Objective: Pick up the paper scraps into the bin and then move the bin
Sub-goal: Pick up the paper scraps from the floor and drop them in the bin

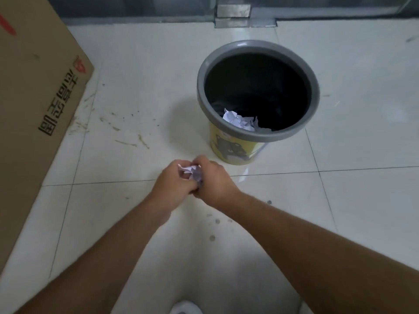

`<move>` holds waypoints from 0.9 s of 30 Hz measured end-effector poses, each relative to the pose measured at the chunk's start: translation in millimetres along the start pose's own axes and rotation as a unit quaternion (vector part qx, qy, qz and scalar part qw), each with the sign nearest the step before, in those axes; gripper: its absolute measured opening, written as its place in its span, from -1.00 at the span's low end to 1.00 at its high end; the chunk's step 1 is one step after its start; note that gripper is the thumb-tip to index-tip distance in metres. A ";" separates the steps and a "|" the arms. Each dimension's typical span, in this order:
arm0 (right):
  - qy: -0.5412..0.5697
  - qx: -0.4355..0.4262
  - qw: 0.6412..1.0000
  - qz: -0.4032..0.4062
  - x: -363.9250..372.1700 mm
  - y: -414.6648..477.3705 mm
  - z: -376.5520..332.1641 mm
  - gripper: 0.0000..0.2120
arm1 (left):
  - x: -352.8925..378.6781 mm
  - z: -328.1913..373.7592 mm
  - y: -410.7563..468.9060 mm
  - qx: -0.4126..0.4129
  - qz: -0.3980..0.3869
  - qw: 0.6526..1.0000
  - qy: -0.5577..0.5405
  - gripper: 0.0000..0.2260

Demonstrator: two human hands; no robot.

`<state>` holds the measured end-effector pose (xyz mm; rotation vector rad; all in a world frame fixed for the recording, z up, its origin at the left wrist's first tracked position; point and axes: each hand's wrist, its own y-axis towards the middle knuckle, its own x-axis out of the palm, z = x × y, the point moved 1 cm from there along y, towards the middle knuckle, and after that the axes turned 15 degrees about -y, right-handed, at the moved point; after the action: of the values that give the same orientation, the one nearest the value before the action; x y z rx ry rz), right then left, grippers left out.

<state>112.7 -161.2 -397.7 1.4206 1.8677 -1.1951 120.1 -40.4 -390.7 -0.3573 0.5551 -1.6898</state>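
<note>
Over pale tiled floor (340, 200), both hands clutch crumpled paper (192, 172).

Cardboard box (34, 109) bears printed Chinese characters, not clearly readable

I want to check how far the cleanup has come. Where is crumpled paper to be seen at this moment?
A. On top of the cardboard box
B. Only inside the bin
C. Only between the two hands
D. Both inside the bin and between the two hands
D: a white crumpled wad lies inside the bin, and another crumpled scrap is pressed between the left hand and the right hand just in front of the bin.
</note>
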 end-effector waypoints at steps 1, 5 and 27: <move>0.005 -0.022 0.999 0.025 -17.3 6.0 -16.4 -0.64 | -10.5 20.4 -1.3 0.031 0.010 0.999 0.002 -0.56; 0.024 -0.104 0.989 0.107 -88.0 13.5 -78.7 -0.64 | -47.5 110.9 -24.0 0.126 0.052 0.990 0.042 -0.51; -0.050 0.007 0.978 0.204 -237.2 4.0 11.6 -0.48 | 91.0 219.3 2.1 0.189 -0.030 0.980 0.054 -0.36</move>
<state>193.1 -288.6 -214.0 1.6203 1.4120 -1.0518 219.4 -165.5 -214.9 -0.0070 0.2922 -1.8355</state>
